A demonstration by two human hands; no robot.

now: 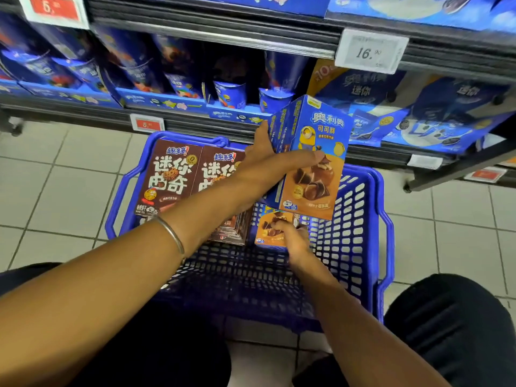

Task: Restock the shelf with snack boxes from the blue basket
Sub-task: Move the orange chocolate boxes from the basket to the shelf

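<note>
Over the blue basket [377, 191], my left hand [265, 155] is gripping a lifted snack box [321, 129] and my right hand [293, 241] is grabbing a second box [269, 233]. I am thinking both need standing on the shelf [83, 110] next.

Basket [350, 247] on floor [55, 177], just before shelf [69, 110]. Two upright boxes [170, 177] side by side in basket's far-left corner (left forearm crosses over right one). Low box [266, 234] just right of them, right hand [294, 241] gripping it. Raised box [315, 163] in left hand [265, 155], above basket's far-right part.
</note>
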